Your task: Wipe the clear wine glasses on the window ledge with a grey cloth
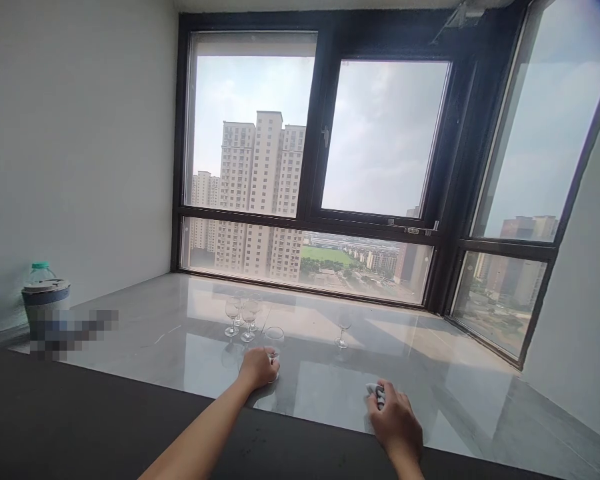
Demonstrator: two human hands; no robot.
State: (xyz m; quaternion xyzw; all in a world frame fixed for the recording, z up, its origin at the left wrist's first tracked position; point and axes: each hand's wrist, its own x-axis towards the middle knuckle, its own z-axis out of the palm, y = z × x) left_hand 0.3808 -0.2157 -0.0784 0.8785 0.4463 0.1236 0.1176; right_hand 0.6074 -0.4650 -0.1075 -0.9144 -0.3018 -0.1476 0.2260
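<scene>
Your left hand [258, 366], at lower centre of the frame, is closed around a glass [275, 337]; the bowl shows above the fingers. The glass's long axis is upright. Whether its foot touches the sill [325, 393] cannot be told, as your hand hides it. Your right hand [396, 415], lower right of centre, is curled around a cloth [371, 388], part of which sticks out at the fingertips. From your right hand, the held glass lies to the left and slightly higher in the frame, well apart from the cloth. Upright glasses [233, 307] stand grouped beyond your left hand, the nearer one; a lone glass [344, 321] stands higher, between both hands.
</scene>
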